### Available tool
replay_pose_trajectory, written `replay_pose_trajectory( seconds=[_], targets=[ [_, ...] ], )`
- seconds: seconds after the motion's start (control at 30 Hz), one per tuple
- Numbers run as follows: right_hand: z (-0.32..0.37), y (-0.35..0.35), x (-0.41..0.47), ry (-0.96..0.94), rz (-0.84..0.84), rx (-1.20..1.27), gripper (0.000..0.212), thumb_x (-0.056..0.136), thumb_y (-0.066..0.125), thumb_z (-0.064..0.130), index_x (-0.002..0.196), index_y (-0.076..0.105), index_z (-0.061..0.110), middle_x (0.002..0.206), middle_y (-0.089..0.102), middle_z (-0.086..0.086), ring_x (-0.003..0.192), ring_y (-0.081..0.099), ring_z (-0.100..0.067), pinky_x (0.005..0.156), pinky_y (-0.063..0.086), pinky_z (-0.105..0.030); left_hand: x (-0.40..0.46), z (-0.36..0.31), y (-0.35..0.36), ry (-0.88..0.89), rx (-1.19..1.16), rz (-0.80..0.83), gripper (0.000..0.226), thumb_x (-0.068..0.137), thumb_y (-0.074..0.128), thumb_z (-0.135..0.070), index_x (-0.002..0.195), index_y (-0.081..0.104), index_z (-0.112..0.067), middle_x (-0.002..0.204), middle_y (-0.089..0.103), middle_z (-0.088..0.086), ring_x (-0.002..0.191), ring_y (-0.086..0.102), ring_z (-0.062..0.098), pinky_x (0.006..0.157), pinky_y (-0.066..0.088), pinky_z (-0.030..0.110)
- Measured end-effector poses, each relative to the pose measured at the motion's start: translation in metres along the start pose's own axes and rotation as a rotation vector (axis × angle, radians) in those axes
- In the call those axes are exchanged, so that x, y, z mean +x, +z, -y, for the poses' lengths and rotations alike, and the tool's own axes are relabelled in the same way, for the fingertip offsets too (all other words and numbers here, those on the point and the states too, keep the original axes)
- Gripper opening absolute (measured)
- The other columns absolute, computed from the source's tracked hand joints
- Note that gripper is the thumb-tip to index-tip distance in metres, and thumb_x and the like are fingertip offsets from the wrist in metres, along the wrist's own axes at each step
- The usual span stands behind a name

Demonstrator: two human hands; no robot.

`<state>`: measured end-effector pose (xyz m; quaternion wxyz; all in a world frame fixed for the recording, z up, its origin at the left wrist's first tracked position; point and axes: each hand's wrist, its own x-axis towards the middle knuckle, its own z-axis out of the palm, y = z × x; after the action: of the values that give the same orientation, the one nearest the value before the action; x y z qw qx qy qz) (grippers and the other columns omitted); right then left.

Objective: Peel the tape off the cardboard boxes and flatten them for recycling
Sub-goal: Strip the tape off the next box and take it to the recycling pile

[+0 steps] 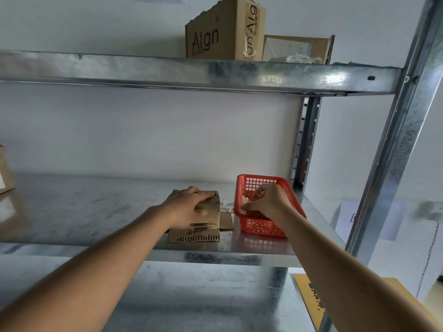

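You have a flattened brown corrugated cardboard box [202,222] lying flat on the galvanised metal shelf [96,212], its torn fluted edge toward you. Up top stands an upright brown cardboard box printed "Algn" [223,32], clear tape down its corner.

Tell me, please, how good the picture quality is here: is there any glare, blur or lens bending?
Head view: the upper shelf beam bows from wide-angle distortion and carries bright glare patches; the shelf surface reflects softly; the right hand in the red basket is slightly blurred, and so are the frame edges.
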<state>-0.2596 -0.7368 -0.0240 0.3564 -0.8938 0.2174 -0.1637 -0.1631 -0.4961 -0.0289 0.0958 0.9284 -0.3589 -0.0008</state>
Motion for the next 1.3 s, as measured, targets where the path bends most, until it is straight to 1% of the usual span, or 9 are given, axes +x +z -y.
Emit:
replay_pose_trajectory(
  seconds=[0.1,0.2,0.47,0.63,0.8,0.93,1.07,1.2,1.3],
  targets=[
    [0.001,-0.001,0.000,-0.096,0.063,-0.019,0.027,0.073,0.092,0.030,0.095,0.077,0.028,0.094,0.073,0.009,0.086,0.069,-0.011,0.081,0.061,-0.031,0.002,0.001,-0.001,0.002,0.007,0.013,0.060,0.105,0.052,-0.043,0.159,0.027,-0.047,0.159,0.034,-0.003,0.140,0.038,0.032,0.115,0.031,0.042],
    [0.003,0.000,0.000,-0.159,0.095,-0.064,0.014,0.082,0.085,0.029,0.095,0.080,0.025,0.090,0.074,0.009,0.079,0.065,-0.008,0.069,0.053,-0.020,0.004,0.001,-0.004,0.000,-0.003,0.020,0.060,0.105,0.053,-0.043,0.159,0.027,-0.047,0.158,0.035,-0.003,0.139,0.039,0.031,0.115,0.033,0.043],
    [0.005,0.004,0.003,-0.212,0.117,-0.116,0.021,0.091,0.076,0.034,0.105,0.079,0.018,0.097,0.075,0.003,0.075,0.068,-0.010,0.062,0.049,-0.018,0.009,0.003,-0.003,-0.007,-0.020,0.030,0.061,0.104,0.055,-0.043,0.158,0.028,-0.048,0.156,0.036,-0.003,0.139,0.040,0.031,0.116,0.034,0.045],
    [0.002,0.000,0.003,-0.222,0.124,-0.142,0.025,0.083,0.082,0.043,0.093,0.080,0.019,0.079,0.073,0.008,0.066,0.062,-0.006,0.056,0.042,-0.014,0.008,0.004,-0.004,-0.001,-0.015,0.024,0.061,0.104,0.056,-0.042,0.158,0.028,-0.047,0.156,0.037,-0.002,0.140,0.040,0.031,0.117,0.033,0.045],
    [-0.002,-0.009,0.002,-0.232,0.147,-0.145,0.019,0.079,0.087,0.034,0.092,0.079,0.023,0.087,0.074,0.009,0.081,0.069,-0.009,0.074,0.057,-0.023,0.011,0.003,-0.003,-0.006,-0.009,0.024,0.061,0.103,0.056,-0.043,0.158,0.029,-0.046,0.156,0.037,-0.002,0.140,0.041,0.029,0.116,0.033,0.043],
    [-0.006,-0.014,0.000,-0.209,0.158,-0.053,0.035,0.072,0.093,0.029,0.101,0.073,0.025,0.093,0.076,0.008,0.082,0.074,-0.010,0.080,0.063,-0.031,0.013,0.003,-0.003,-0.015,-0.016,0.024,0.062,0.103,0.057,-0.043,0.158,0.030,-0.046,0.156,0.037,-0.002,0.140,0.042,0.028,0.115,0.034,0.042],
    [-0.005,-0.018,-0.004,-0.267,0.189,-0.068,0.016,0.086,0.079,0.039,0.096,0.078,0.026,0.087,0.077,0.006,0.079,0.076,-0.015,0.081,0.064,-0.035,0.015,0.003,-0.002,-0.021,-0.010,0.027,0.063,0.103,0.058,-0.043,0.159,0.029,-0.045,0.156,0.038,-0.001,0.140,0.042,0.028,0.115,0.035,0.042],
    [-0.007,-0.020,-0.004,-0.252,0.279,-0.105,0.026,0.090,0.067,0.053,0.098,0.079,0.031,0.094,0.078,-0.006,0.086,0.073,-0.028,0.089,0.061,-0.045,0.014,0.002,0.000,-0.029,-0.014,0.023,0.063,0.103,0.059,-0.042,0.159,0.030,-0.045,0.155,0.038,-0.001,0.138,0.043,0.029,0.113,0.038,0.041],
    [-0.010,-0.021,-0.005,-0.258,0.337,-0.141,0.038,0.088,0.062,0.061,0.094,0.080,0.028,0.093,0.076,-0.014,0.072,0.062,-0.022,0.075,0.058,-0.035,0.013,0.001,0.001,-0.028,-0.012,0.016,0.062,0.103,0.058,-0.042,0.158,0.030,-0.045,0.154,0.038,-0.001,0.138,0.044,0.029,0.113,0.037,0.041]
  ],
)
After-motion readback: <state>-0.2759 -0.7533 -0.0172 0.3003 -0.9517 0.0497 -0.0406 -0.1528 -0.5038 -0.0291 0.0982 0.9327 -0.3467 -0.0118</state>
